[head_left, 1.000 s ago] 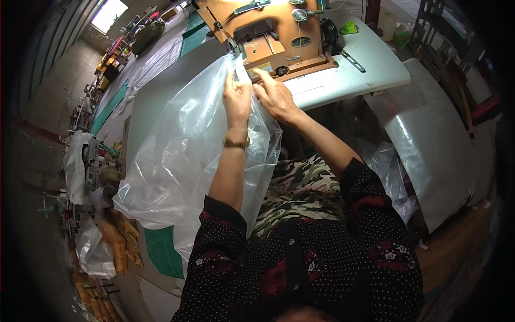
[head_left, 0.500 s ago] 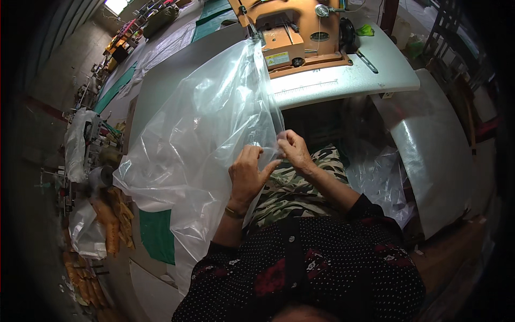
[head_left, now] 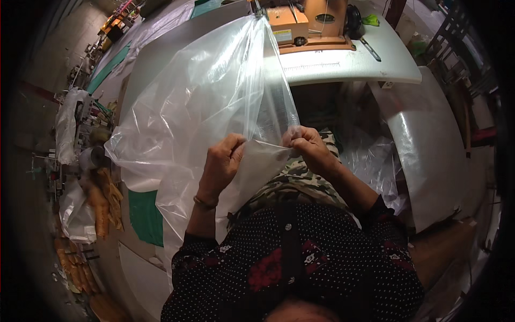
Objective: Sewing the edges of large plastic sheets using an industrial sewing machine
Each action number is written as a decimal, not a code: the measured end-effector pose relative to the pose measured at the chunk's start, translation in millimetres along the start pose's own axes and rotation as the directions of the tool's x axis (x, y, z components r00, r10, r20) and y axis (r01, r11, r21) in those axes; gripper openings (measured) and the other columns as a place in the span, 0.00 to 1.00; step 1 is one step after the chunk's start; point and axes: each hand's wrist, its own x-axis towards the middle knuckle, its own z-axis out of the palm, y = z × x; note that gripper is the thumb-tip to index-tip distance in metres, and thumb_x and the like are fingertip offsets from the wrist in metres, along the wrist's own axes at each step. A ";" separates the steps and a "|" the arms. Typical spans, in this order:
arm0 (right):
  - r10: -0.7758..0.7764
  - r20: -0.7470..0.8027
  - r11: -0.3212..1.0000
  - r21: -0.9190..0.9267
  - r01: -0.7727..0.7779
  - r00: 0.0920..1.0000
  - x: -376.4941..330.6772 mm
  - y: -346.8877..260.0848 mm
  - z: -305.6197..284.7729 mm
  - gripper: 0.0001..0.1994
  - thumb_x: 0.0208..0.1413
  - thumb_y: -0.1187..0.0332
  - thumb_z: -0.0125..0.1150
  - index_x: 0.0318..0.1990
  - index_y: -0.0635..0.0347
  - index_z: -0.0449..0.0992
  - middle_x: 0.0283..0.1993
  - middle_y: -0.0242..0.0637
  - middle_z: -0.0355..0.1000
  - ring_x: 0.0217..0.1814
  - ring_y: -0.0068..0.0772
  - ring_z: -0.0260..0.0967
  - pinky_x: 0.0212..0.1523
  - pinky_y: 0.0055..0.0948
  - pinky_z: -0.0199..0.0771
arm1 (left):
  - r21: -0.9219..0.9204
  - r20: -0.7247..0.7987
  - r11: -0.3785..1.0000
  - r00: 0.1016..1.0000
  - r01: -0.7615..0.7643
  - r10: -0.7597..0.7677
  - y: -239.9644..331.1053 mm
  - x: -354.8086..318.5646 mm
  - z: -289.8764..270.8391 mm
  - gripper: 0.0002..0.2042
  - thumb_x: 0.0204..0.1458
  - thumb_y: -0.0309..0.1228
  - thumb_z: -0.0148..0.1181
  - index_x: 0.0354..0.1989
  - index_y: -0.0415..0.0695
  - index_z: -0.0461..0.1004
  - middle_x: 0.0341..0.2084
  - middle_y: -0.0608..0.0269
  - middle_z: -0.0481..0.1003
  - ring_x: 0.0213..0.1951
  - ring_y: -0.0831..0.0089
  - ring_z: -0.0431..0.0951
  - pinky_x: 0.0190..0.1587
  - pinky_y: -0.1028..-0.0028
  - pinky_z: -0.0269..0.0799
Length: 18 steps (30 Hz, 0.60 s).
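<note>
A large clear plastic sheet (head_left: 182, 96) spreads over the table's left part and hangs down in front of me. Its far end gathers to a point under the needle area of an orange sewing machine (head_left: 306, 27). My left hand (head_left: 221, 163) is closed, pinching the sheet's near edge between thumb and fingers. Also closed, my right hand (head_left: 310, 147) grips the same edge farther right. Between the two hands the edge is stretched, sagging slightly. The fingertips are partly hidden behind the hands and the plastic.
The pale sewing table (head_left: 354, 70) has a curved front edge and a printed ruler. A grey panel (head_left: 429, 155) slopes down at the right, beside crumpled clear plastic (head_left: 375, 166). Green cloth (head_left: 145, 214) hangs at the lower left. A dark metal clip-like tool (head_left: 370, 49) lies beside the machine.
My hands have moved apart, the left one going left and the right one slightly right, spreading the plastic edge between them. The view has tilted downward, so the machine sits higher.
</note>
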 end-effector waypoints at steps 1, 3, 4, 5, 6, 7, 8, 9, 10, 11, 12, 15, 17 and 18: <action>0.006 0.001 1.000 0.000 -0.006 1.000 -3.8 0.1 4.7 0.09 0.55 0.73 0.48 0.35 0.65 0.76 0.32 0.31 0.72 0.36 0.21 0.68 0.34 0.23 0.69 | -0.180 0.037 0.980 0.996 0.086 -0.080 4.7 0.5 -2.6 0.03 0.55 0.21 0.55 0.37 0.36 0.72 0.26 0.53 0.74 0.25 0.65 0.75 0.30 0.69 0.70; 0.303 -0.032 0.950 0.087 -0.299 0.952 -6.6 13.0 11.8 0.10 0.56 0.71 0.48 0.38 0.65 0.75 0.34 0.32 0.74 0.36 0.24 0.71 0.36 0.23 0.71 | -0.221 0.070 0.963 0.988 0.153 -0.141 10.5 5.1 -3.1 0.03 0.56 0.22 0.57 0.35 0.35 0.72 0.21 0.55 0.73 0.23 0.75 0.70 0.30 0.74 0.68; 0.322 -0.035 0.946 0.037 -0.321 0.946 -7.7 22.9 10.2 0.09 0.55 0.70 0.50 0.35 0.65 0.76 0.34 0.36 0.75 0.35 0.26 0.74 0.38 0.26 0.75 | -0.255 0.089 0.952 0.984 0.170 -0.152 12.5 7.2 0.2 0.03 0.55 0.22 0.57 0.35 0.35 0.72 0.21 0.56 0.72 0.23 0.76 0.69 0.29 0.74 0.68; 0.370 -0.062 0.929 0.023 -0.369 0.927 -7.3 34.2 5.5 0.09 0.55 0.70 0.50 0.35 0.65 0.76 0.34 0.36 0.75 0.35 0.26 0.74 0.38 0.26 0.75 | -0.290 0.113 0.938 0.980 0.189 -0.163 13.8 8.6 4.1 0.03 0.55 0.22 0.58 0.34 0.35 0.72 0.20 0.56 0.72 0.23 0.77 0.68 0.29 0.75 0.68; 0.345 -0.152 0.920 -0.141 -0.366 0.926 -4.7 45.9 -1.9 0.11 0.56 0.68 0.50 0.36 0.66 0.76 0.33 0.37 0.76 0.34 0.26 0.75 0.37 0.26 0.75 | -0.294 0.119 0.935 0.978 0.199 -0.171 14.9 9.3 8.9 0.03 0.55 0.22 0.58 0.34 0.35 0.72 0.20 0.56 0.72 0.23 0.77 0.68 0.29 0.75 0.68; 0.304 -0.238 0.879 -0.304 -0.368 0.922 -2.5 56.8 -10.9 0.12 0.56 0.67 0.50 0.36 0.67 0.76 0.32 0.38 0.76 0.32 0.27 0.75 0.36 0.26 0.75 | -0.290 0.104 0.943 0.984 0.166 -0.142 15.3 9.9 14.0 0.04 0.55 0.22 0.59 0.33 0.35 0.71 0.19 0.57 0.71 0.22 0.77 0.67 0.28 0.75 0.67; 0.376 -0.325 0.852 -0.247 -0.461 0.868 0.6 66.2 -20.2 0.14 0.56 0.65 0.51 0.37 0.69 0.76 0.30 0.38 0.77 0.30 0.27 0.75 0.34 0.26 0.74 | -0.278 0.096 0.950 0.988 0.144 -0.122 14.9 10.2 17.7 0.05 0.54 0.23 0.59 0.32 0.35 0.71 0.18 0.57 0.70 0.21 0.77 0.67 0.27 0.74 0.67; 0.440 -0.399 0.816 -0.197 -0.544 0.805 2.4 72.4 -30.7 0.14 0.55 0.65 0.51 0.38 0.69 0.76 0.30 0.38 0.77 0.27 0.28 0.73 0.31 0.28 0.74 | -0.286 0.085 0.949 0.990 0.134 -0.114 14.6 9.7 20.6 0.05 0.54 0.23 0.59 0.32 0.35 0.71 0.18 0.57 0.70 0.21 0.77 0.67 0.27 0.74 0.67; 0.381 -0.377 0.831 -0.260 -0.491 0.844 3.6 76.3 -39.8 0.13 0.55 0.65 0.51 0.39 0.67 0.76 0.31 0.38 0.77 0.29 0.28 0.73 0.33 0.28 0.74 | -0.259 0.077 0.956 0.990 0.137 -0.120 14.0 8.4 22.9 0.05 0.54 0.23 0.60 0.31 0.35 0.70 0.17 0.57 0.70 0.21 0.77 0.66 0.26 0.74 0.66; 0.365 -0.446 0.784 -0.326 -0.528 0.817 4.1 78.6 -45.5 0.13 0.55 0.66 0.52 0.39 0.66 0.76 0.32 0.38 0.77 0.30 0.28 0.73 0.35 0.28 0.74 | -0.231 0.066 0.963 0.990 0.136 -0.124 12.8 8.0 24.2 0.06 0.54 0.23 0.61 0.30 0.35 0.70 0.17 0.57 0.69 0.20 0.77 0.65 0.26 0.74 0.65; 0.347 -0.375 0.816 -0.331 -0.474 0.860 2.8 80.4 -46.4 0.13 0.55 0.66 0.52 0.39 0.66 0.76 0.32 0.38 0.77 0.30 0.28 0.73 0.35 0.28 0.74 | -0.234 0.059 0.962 0.990 0.139 -0.128 10.7 8.2 24.4 0.06 0.54 0.23 0.61 0.30 0.35 0.70 0.17 0.57 0.69 0.20 0.77 0.65 0.26 0.74 0.65; 0.278 -0.387 0.930 -0.120 -0.347 0.879 -0.1 80.6 -37.3 0.13 0.56 0.65 0.56 0.41 0.66 0.76 0.35 0.39 0.76 0.36 0.28 0.72 0.40 0.29 0.73 | -0.189 0.078 0.964 0.982 0.186 -0.174 4.9 7.5 25.5 0.05 0.54 0.22 0.61 0.30 0.36 0.71 0.18 0.70 0.69 0.25 0.87 0.65 0.27 0.81 0.63; 0.204 -0.307 0.978 0.110 -0.178 0.930 -0.3 81.3 -27.1 0.10 0.58 0.64 0.59 0.40 0.61 0.74 0.35 0.33 0.74 0.38 0.24 0.71 0.44 0.27 0.70 | -0.261 0.061 0.941 0.976 0.217 -0.208 0.7 7.7 25.6 0.07 0.53 0.24 0.62 0.29 0.36 0.70 0.16 0.60 0.66 0.21 0.80 0.62 0.24 0.75 0.63; 0.213 -0.398 0.976 0.045 -0.214 0.892 2.5 83.6 -21.8 0.11 0.58 0.64 0.60 0.41 0.63 0.74 0.35 0.34 0.73 0.36 0.25 0.71 0.43 0.28 0.73 | -0.250 0.050 0.947 0.979 0.203 -0.197 -0.9 6.8 24.4 0.07 0.53 0.24 0.62 0.29 0.36 0.70 0.16 0.63 0.65 0.21 0.82 0.62 0.24 0.76 0.62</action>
